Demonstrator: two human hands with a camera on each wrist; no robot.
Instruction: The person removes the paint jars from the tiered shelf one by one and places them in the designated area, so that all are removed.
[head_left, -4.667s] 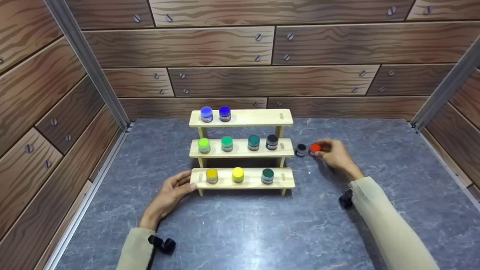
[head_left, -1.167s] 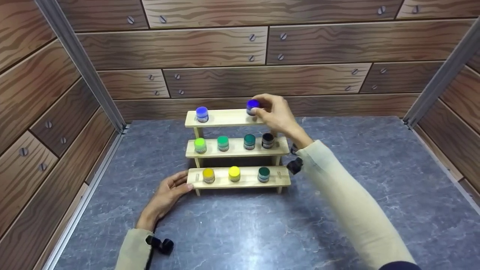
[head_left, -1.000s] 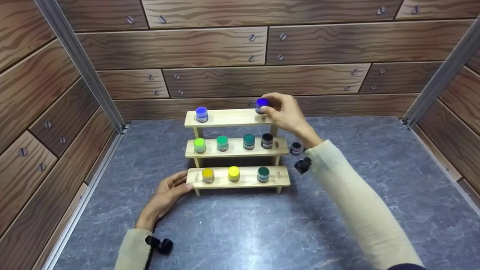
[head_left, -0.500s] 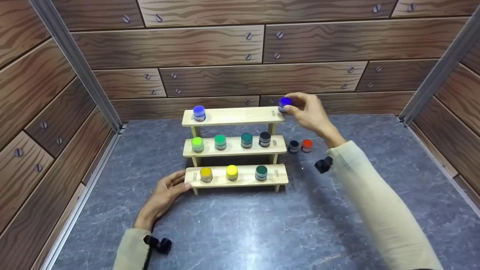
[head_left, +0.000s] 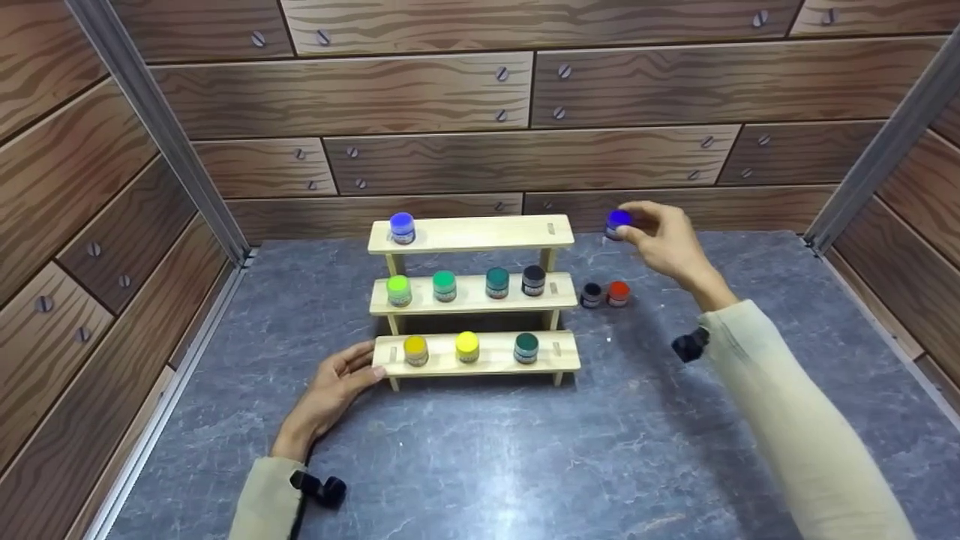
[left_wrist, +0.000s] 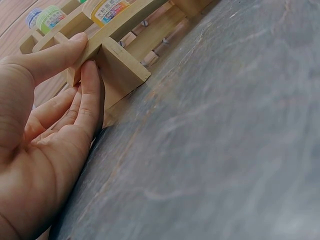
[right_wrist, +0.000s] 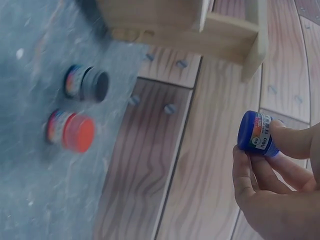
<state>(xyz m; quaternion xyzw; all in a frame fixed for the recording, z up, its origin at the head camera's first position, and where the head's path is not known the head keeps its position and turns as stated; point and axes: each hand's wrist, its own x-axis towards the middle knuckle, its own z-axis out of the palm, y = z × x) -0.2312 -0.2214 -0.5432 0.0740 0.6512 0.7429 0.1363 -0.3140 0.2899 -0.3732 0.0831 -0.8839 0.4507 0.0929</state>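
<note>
A three-tier wooden rack stands on the table with small paint jars on its steps. My left hand pinches the left end of its lowest step; the left wrist view shows the thumb on top and fingers beneath. My right hand holds a dark blue paint jar between thumb and fingers, in the air right of the top step. A lighter blue jar stands at the left of the top step. On the table under the right hand stand a black jar and a red jar.
The middle step bears a light green jar, a green jar, a teal jar and a black-lidded jar. Below are an orange-yellow jar, a yellow jar and a dark green jar. Wood-patterned walls enclose the table.
My right hand let go of the red jar, took the dark blue jar off the top step and carried it right, past the rack's end. My left hand stays on the rack.
</note>
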